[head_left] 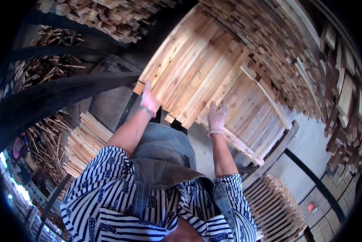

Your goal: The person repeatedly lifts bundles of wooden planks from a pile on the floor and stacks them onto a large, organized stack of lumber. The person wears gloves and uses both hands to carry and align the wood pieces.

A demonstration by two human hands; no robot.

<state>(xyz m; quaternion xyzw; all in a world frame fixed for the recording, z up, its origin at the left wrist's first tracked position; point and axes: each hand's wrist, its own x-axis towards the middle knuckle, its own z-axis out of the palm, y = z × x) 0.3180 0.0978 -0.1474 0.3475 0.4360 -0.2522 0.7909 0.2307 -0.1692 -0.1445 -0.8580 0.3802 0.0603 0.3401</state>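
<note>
Pale wooden boards (pixel 197 60) lie side by side in a broad slanting layer ahead of me, their near ends uneven. My left hand (pixel 148 99), in a light glove, rests against the near left end of the layer, fingers stretched out. Toward the right, my right hand (pixel 217 119) wears a pale knitted glove and touches the near ends, its fingers apart. Beside it sits a second group of boards (pixel 249 109), with a narrow strip (pixel 265 97) across its far side and another strip (pixel 241 146) along its near side. Neither palm shows.
Tall stacks of sawn wood (pixel 278 44) rise at the far right. Loose sticks (pixel 47 60) pile up at the left, behind a dark curved bar (pixel 68 90). A bundle of slats (pixel 86 139) stands by my left arm; stacked slats (pixel 275 207) stand at the lower right.
</note>
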